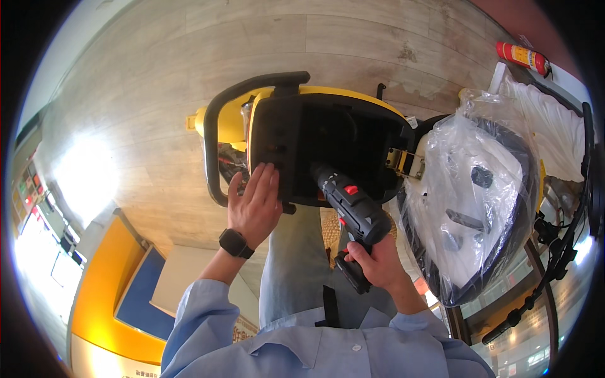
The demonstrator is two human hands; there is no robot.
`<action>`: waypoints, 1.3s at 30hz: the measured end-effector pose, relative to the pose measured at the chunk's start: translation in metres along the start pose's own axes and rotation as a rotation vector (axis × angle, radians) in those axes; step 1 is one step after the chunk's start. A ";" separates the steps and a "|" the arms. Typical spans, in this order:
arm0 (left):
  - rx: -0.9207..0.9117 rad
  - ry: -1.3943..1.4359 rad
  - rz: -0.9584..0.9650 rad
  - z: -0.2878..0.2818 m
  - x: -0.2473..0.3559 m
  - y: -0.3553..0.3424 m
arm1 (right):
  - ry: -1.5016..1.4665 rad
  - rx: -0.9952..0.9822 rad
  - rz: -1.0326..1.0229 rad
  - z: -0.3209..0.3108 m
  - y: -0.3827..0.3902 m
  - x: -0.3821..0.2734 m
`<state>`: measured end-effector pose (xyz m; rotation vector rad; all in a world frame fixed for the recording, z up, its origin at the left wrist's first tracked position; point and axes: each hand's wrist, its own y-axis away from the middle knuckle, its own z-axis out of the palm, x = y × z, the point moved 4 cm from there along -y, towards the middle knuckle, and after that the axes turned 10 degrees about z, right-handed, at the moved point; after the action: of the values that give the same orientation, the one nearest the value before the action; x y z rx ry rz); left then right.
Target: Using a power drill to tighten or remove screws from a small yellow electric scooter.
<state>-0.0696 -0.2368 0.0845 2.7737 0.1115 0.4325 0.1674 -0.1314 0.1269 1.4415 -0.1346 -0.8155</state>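
Note:
My left hand [255, 201] lies with fingers stretched out on the lower left edge of a black open compartment [321, 126] in a yellow body, beside a curved black bar [217, 120]. My right hand [381, 268] grips the handle of a black cordless drill [353, 205] with red buttons. The drill's nose is over the dark compartment; I cannot tell what, if anything, its tip touches. A metal hinge [403, 162] at the compartment's right joins a padded seat [466, 195] wrapped in clear plastic.
A red fire extinguisher [523, 58] lies by the wall at upper right, above white wrapping [551, 126]. Black handlebar-like parts [554, 264] run down the right. Yellow [104, 277] and blue [145, 293] panels stand at lower left. Wood-look floor [157, 63] surrounds the machine.

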 end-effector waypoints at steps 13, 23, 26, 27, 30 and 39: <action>0.209 0.062 -0.191 -0.003 0.003 -0.013 | -0.112 -0.070 -0.055 0.013 0.007 -0.017; 0.072 -0.057 -0.121 0.009 0.010 -0.004 | -0.159 0.039 -0.064 0.006 0.018 -0.008; 0.103 -0.057 -0.150 0.009 0.009 -0.007 | -0.121 0.026 -0.081 0.004 0.017 -0.013; 0.107 -0.052 -0.152 0.008 0.008 -0.009 | -0.122 0.027 -0.082 0.003 0.016 -0.012; 0.134 -0.058 -0.135 0.011 0.006 -0.009 | -0.206 0.047 -0.086 0.003 0.013 -0.007; 0.242 -0.087 -0.019 0.007 0.007 -0.007 | -0.139 -0.035 -0.110 0.010 -0.010 -0.005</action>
<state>-0.0608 -0.2318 0.0783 3.0208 0.1801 0.3103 0.1545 -0.1361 0.1214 1.3682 -0.1472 -1.0041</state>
